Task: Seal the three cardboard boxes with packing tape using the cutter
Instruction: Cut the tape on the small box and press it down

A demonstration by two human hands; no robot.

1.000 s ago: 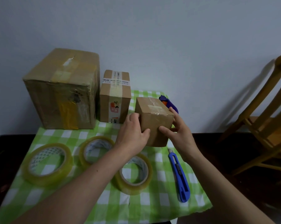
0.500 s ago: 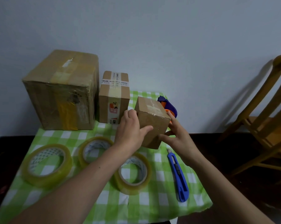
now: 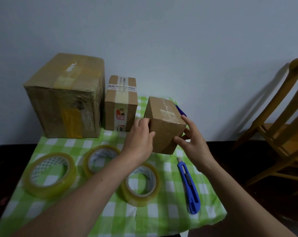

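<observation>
A small cardboard box (image 3: 163, 124) is held tilted between both hands, just above the green checked cloth. My left hand (image 3: 139, 139) grips its left side and my right hand (image 3: 191, 141) grips its right side. A medium box (image 3: 121, 103) with printed tape stands behind, and a large taped box (image 3: 64, 94) stands at the back left. Three rolls of clear packing tape lie on the cloth: one at the left (image 3: 49, 175), one in the middle (image 3: 100, 158), one partly under my left forearm (image 3: 142, 183). A blue cutter (image 3: 189, 185) lies to the right.
The green checked cloth (image 3: 162, 218) covers a small dark table against a pale wall. A blue object (image 3: 179, 109) peeks out behind the small box. A wooden chair (image 3: 285, 120) stands at the right.
Both hands lifted the small box off the cloth and turned it, so that its taped face now tilts towards me. Everything else stayed in place.
</observation>
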